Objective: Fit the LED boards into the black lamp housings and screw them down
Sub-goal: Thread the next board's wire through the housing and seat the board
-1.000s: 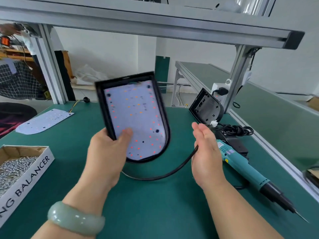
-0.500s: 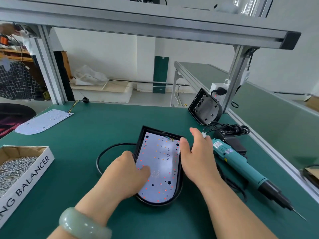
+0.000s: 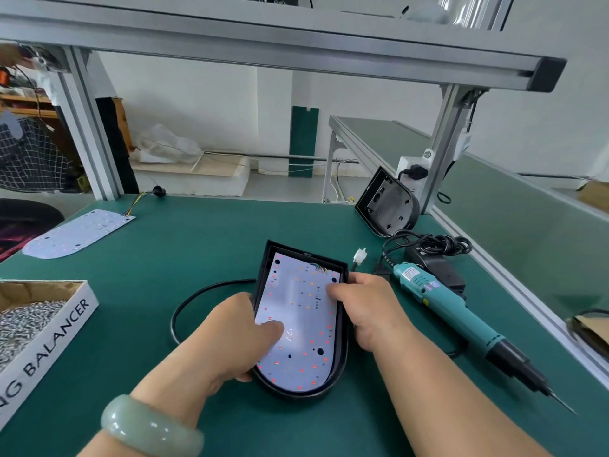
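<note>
A black lamp housing (image 3: 339, 377) lies flat on the green table with a white LED board (image 3: 301, 324) set inside it. My left hand (image 3: 230, 334) grips the housing's left rim, thumb pressing on the board. My right hand (image 3: 365, 305) holds the right rim, with its fingers on the board's upper right. The housing's black cable (image 3: 197, 293) loops off to the left and its white plug (image 3: 360, 257) lies behind the housing. A teal electric screwdriver (image 3: 451, 311) rests just right of my right hand. A second empty housing (image 3: 387, 206) leans at the back right. A spare LED board (image 3: 77, 232) lies far left.
A cardboard box of screws (image 3: 29, 321) sits at the left edge. The screwdriver's power adapter and coiled cord (image 3: 428, 245) lie behind the tool. Aluminium frame posts (image 3: 448, 140) rise at the table's back corners, with a crossbeam overhead. A brown item (image 3: 590, 328) sits at the right edge.
The housing with its board came down from in front of me onto the table. Both hands now press on it, and my right fingers have moved onto the board.
</note>
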Demonstrator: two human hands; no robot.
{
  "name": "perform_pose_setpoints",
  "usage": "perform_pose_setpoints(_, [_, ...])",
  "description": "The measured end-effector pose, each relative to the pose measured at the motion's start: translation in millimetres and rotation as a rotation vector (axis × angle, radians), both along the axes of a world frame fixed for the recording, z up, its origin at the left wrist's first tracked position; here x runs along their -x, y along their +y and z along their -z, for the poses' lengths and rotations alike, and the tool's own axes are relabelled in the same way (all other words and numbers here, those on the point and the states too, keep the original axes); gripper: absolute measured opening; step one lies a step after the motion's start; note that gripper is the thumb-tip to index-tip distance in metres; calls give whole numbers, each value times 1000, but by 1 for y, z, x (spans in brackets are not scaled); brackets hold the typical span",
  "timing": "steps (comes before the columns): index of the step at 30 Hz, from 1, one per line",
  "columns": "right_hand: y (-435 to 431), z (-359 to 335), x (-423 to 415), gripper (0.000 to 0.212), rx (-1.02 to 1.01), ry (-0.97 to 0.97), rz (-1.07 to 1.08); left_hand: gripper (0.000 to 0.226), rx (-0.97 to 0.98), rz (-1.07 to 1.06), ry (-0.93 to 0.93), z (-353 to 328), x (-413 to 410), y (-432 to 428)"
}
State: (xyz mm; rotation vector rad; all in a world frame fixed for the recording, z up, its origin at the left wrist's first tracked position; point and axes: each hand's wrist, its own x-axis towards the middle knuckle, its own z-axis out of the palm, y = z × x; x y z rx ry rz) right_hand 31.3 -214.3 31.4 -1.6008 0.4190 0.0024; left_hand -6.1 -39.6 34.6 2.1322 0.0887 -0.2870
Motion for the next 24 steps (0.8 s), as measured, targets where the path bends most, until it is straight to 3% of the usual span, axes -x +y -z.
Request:
perform_pose_setpoints(2, [-1, 0, -1, 24, -69, 18, 7, 14, 14, 27, 27, -1, 0, 1])
perform_pose_setpoints(4, [-1, 0, 0, 26, -102, 2, 2, 28, 31, 6, 38, -7, -3, 1])
perform_pose_setpoints(6, [0, -1, 2, 27, -124, -17, -12, 38, -23, -97, -69, -9, -9, 0])
perform_pose_setpoints(12, [6, -3, 6, 29, -245, -49, -34, 12, 34, -192, -205, -7, -22, -13])
perform_pose_setpoints(16, [9, 0, 2, 16, -107, -52, 3, 24, -2, -200, -189, -2, -25, -12])
perform_pose_setpoints(19, [10, 3, 1, 20, -8, -69, -43, 32, -29, -214, -124, 2, -31, -10])
perform_pose_setpoints(24, [12, 3, 16, 21, 377, -199, -175, 39, -167, -219, -99, -8, -27, -11])
